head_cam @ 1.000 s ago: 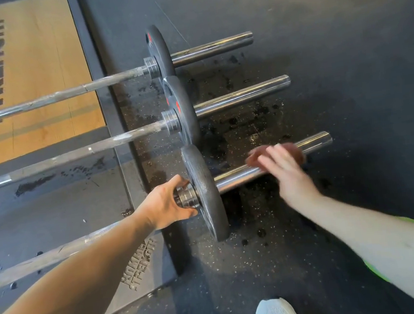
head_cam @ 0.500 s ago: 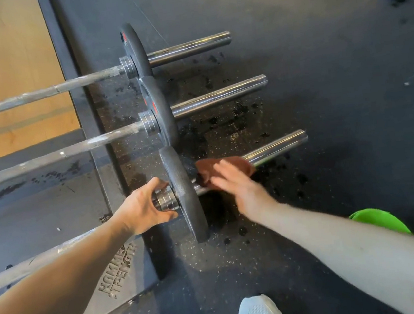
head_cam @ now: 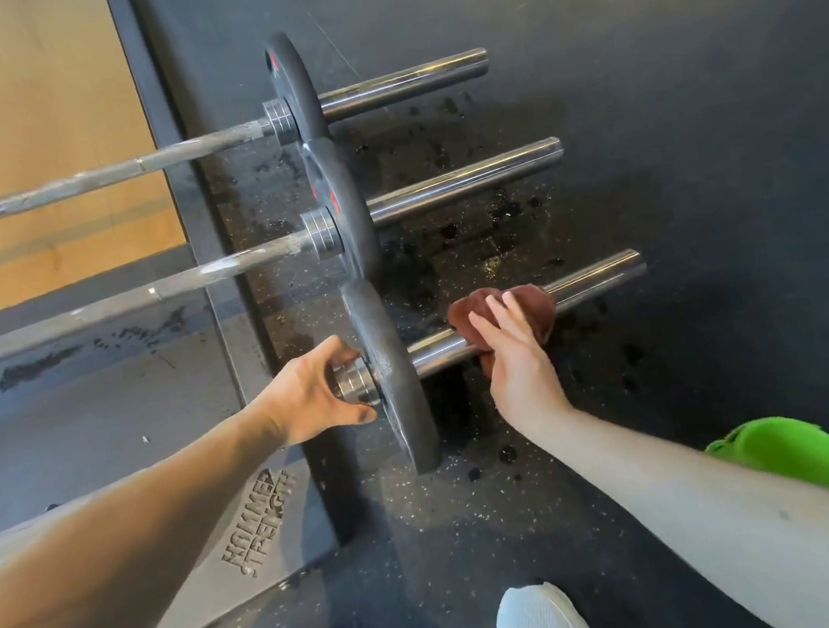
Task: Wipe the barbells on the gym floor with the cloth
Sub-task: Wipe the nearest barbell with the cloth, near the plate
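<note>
the cloth (head_cam: 530,300), right against the plate (head_cam: 393,368) half a second before, had slid back out to the middle of the nearest barbell's sleeve (head_cam: 599,274), pressed there under the straight fingers of the right hand (head_cam: 516,359). the left hand (head_cam: 313,397) kept its curled grip on the collar (head_cam: 353,385), steadying the bar. this sleeve seemed nearly wiped, with the farther barbells (head_cam: 464,181) probably still to do.

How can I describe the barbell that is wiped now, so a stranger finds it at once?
Three barbells lie side by side across the edge of the wooden lifting platform. It is the barbell nearest the white shoes. Only this one has a brown cloth on its sleeve.
</note>
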